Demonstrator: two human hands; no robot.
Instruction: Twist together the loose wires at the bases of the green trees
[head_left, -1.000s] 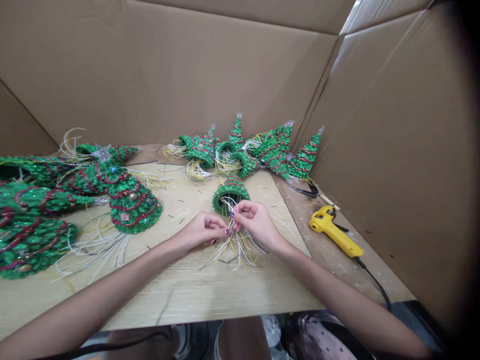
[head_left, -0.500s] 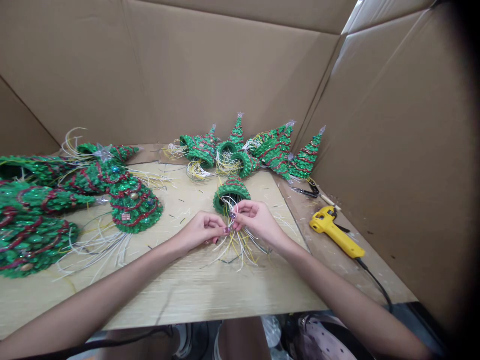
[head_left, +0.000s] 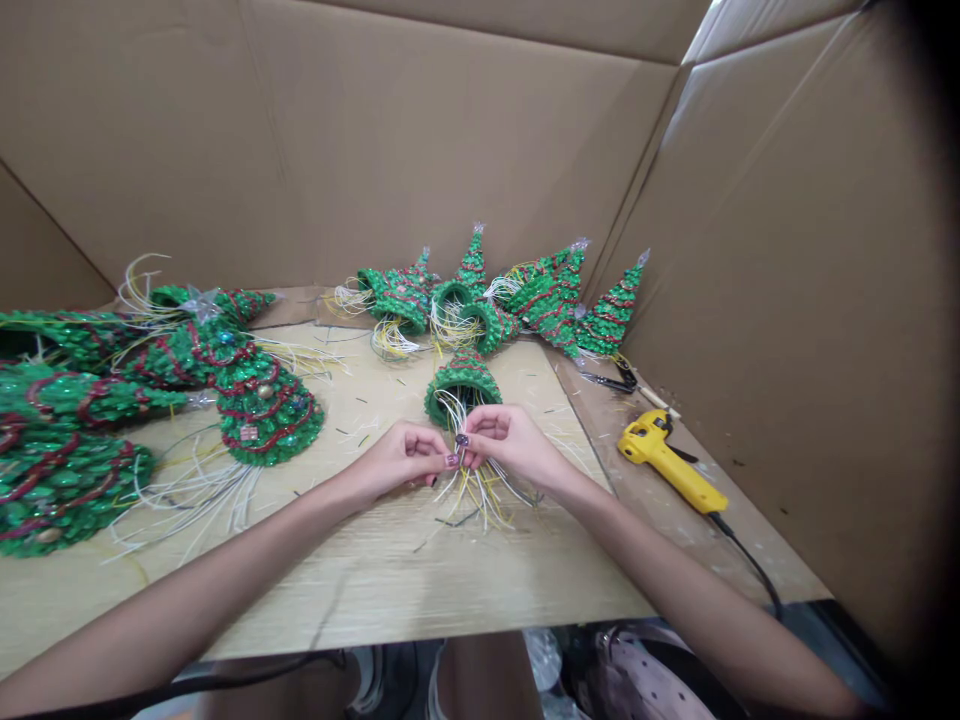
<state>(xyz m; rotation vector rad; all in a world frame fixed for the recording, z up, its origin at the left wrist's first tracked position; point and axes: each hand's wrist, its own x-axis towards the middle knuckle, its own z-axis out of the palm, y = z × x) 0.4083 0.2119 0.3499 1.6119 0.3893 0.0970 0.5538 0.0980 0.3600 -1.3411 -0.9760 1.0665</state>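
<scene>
In the middle of the table a small green decorative Christmas tree (head_left: 459, 378) lies on its side, its hollow base facing me. White and yellow wires (head_left: 484, 497) run out of that base and fan over the tabletop. My right hand (head_left: 510, 445) is closed, thumb and finger pinching the wires just outside the base. Close beside it, my left hand (head_left: 412, 458) is also closed, its fingertips pinched on the wires too. Exactly which strands each hand grips is too small to make out.
Larger green trees with red garland (head_left: 266, 405) and trailing wires crowd the left. Several small trees (head_left: 551, 310) lie along the back. A yellow glue gun (head_left: 671, 462) and black-handled pliers (head_left: 619, 380) lie on cardboard at right. Cardboard walls (head_left: 450, 150) enclose the table.
The fingers of both hands have shifted slightly along the wires, and the loose wire ends have drawn closer together. The tree has hardly moved.
</scene>
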